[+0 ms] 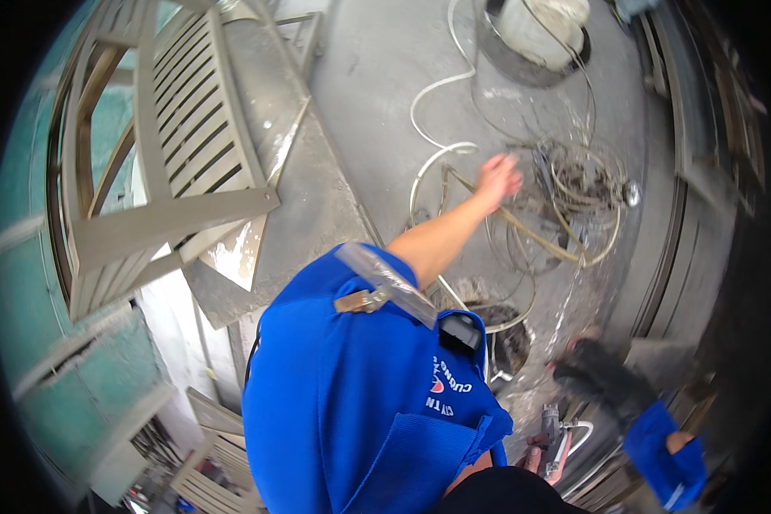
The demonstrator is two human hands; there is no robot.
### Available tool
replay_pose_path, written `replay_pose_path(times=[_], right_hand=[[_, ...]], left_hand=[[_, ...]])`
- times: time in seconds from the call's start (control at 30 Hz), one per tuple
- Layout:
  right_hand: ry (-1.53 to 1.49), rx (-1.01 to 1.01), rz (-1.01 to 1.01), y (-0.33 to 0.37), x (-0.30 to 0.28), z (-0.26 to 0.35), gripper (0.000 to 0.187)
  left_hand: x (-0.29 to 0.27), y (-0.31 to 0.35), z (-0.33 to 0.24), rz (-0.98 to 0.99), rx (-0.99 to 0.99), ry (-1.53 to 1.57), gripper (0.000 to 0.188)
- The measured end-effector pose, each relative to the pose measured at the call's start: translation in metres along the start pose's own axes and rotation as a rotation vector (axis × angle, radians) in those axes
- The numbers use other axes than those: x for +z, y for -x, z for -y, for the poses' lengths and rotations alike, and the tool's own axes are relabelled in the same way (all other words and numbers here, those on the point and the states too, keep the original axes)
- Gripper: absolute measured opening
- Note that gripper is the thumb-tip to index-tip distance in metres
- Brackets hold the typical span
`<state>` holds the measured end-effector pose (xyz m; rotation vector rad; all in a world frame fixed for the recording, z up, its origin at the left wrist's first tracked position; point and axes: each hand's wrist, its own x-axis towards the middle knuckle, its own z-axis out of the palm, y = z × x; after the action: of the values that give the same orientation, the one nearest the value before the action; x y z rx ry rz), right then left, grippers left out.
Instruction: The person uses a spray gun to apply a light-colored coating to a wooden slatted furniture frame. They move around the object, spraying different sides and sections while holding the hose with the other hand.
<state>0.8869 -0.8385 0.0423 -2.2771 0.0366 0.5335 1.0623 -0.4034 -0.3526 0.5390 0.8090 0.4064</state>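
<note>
My left arm reaches out over the floor. My left hand [499, 178] is blurred by motion, and its fingers cannot be made out. It is above the near side of a tangle of pale hoses [574, 201]; whether it touches a hose is unclear. Low in the picture, partly hidden by my blue shirt [343, 385], my right hand [535, 456] is closed around a grey spray gun [551, 421]. A short white hose [584, 439] curves off beside the gun. A clear badge holder [387, 281] with a clip hangs on my shirt.
Grey slatted wooden chairs [199, 111] stand at left beside a stained board [317, 180]. A white container [540, 32] sits in a dark basin at the far side. Boards [702, 154] line the right wall. Part of a person in blue [664, 454] shows at lower right.
</note>
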Motion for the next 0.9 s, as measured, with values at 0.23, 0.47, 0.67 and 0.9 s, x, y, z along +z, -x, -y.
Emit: replay_pose_path(times=[0.23, 0.47, 0.67, 0.9], right_hand=[[-0.019, -0.315, 0.084, -0.1, 0.024, 0.053, 0.071], [-0.059, -0.553, 0.152, -0.164, 0.028, 0.088, 0.072], [-0.214, -0.569, 0.132, -0.203, 0.033, 0.128, 0.068], [-0.219, -0.667, 0.371, -0.251, 0.067, 0.192, 0.067]], left_hand=[[-0.3, 0.102, -0.044, -0.346, -0.244, -1.532, 0.046], [-0.346, 0.141, -0.101, -0.725, -0.316, -1.335, 0.056], [-0.299, 0.139, -0.108, -0.615, -0.094, -1.29, 0.056], [-0.299, 0.167, -0.105, -0.432, -0.369, -1.381, 0.055]])
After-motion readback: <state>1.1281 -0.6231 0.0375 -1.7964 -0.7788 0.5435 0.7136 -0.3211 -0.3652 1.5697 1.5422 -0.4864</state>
